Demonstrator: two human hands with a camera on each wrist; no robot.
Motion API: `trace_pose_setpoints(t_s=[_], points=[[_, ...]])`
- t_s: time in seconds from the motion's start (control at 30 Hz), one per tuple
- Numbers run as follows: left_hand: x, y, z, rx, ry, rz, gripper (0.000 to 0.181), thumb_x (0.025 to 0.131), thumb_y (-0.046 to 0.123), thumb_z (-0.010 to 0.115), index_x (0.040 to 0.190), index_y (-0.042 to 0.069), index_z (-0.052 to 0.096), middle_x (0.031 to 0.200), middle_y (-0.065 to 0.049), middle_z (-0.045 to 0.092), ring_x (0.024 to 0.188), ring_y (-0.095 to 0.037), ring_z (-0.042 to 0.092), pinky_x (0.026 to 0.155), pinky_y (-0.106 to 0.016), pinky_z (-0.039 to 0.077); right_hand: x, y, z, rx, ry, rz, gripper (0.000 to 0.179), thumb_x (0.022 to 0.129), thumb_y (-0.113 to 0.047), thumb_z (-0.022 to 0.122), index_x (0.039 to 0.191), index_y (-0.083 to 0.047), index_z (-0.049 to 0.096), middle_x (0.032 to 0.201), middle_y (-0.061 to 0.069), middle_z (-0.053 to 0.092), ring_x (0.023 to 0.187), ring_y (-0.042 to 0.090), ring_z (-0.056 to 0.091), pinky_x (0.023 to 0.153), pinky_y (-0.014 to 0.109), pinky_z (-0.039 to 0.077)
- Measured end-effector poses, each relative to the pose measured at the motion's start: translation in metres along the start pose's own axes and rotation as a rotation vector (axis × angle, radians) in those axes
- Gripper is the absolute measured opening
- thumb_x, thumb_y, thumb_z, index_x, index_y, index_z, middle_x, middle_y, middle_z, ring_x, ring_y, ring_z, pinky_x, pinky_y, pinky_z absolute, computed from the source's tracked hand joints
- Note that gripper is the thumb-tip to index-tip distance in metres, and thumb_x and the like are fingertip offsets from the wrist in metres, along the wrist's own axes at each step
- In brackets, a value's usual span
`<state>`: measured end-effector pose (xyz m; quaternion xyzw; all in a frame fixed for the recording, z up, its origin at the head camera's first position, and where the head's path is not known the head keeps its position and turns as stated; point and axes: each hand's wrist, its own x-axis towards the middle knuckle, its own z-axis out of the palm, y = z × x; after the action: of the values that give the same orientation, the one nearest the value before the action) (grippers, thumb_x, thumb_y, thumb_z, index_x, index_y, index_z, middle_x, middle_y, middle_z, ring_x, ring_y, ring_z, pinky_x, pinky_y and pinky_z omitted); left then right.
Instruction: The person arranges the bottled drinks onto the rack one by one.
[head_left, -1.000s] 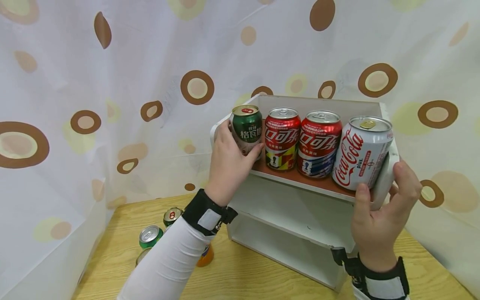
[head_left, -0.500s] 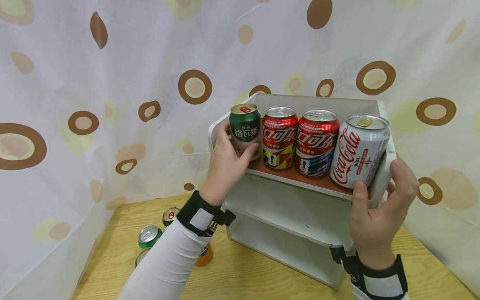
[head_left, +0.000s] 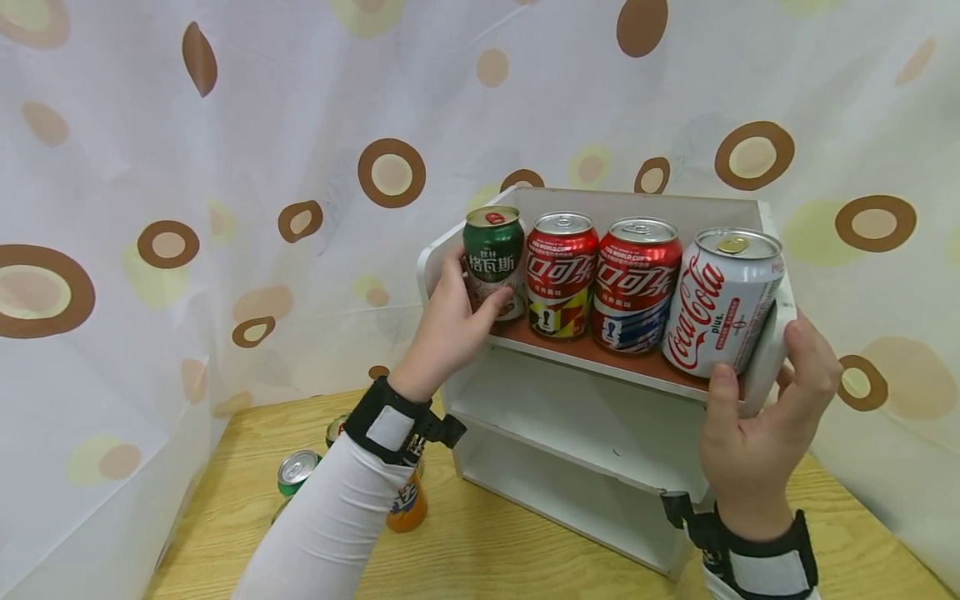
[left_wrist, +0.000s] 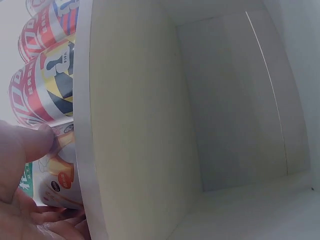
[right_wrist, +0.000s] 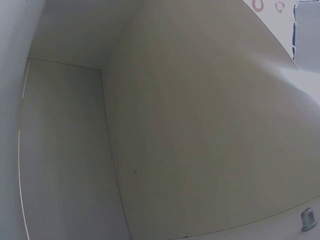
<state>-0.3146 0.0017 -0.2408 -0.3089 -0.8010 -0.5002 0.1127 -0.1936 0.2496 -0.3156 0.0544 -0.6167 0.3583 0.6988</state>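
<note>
I see the left hand (head_left: pixel 447 329) grasping the green can (head_left: pixel 492 254) at the left end of the shelf's (head_left: pixel 592 421) top tier, beside the red cans (head_left: pixel 562 279), while the right hand (head_left: pixel 768 425) grips the right side panel (head_left: pixel 768 354), near the white can (head_left: pixel 720 308).

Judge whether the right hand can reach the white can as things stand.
Likely yes: the right hand has its thumb by the white can, nothing visibly between, though it may need to release the shelf.
</note>
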Motion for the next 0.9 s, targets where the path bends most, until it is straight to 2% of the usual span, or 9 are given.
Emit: trace_pose_setpoints(t_s=[0.27, 0.9], points=[[0.0007, -0.0009, -0.0001, -0.012, -0.017, -0.018, 0.072, 0.104, 0.02, 0.063, 0.158, 0.006, 0.018, 0.151, -0.019, 0.046, 0.141, -0.029, 0.049, 0.115, -0.045, 0.045, -0.0004, -0.0003, 0.0, 0.008, 0.011, -0.001, 0.045, 0.097, -0.03, 0.06, 0.122, 0.005, 0.045, 0.138, 0.017, 0.05, 0.129, 0.031, 0.05, 0.098, 0.018, 0.041], [0.0016, -0.0019, -0.0005, -0.044, -0.051, 0.007, 0.071, 0.104, 0.018, 0.061, 0.158, 0.006, 0.016, 0.151, -0.019, 0.045, 0.142, -0.03, 0.049, 0.114, -0.045, 0.046, 0.0, -0.0003, 0.0003, 0.011, 0.002, -0.003, 0.045, 0.097, -0.028, 0.059, 0.123, 0.005, 0.045, 0.138, 0.017, 0.05, 0.13, 0.032, 0.048, 0.099, 0.017, 0.042]])
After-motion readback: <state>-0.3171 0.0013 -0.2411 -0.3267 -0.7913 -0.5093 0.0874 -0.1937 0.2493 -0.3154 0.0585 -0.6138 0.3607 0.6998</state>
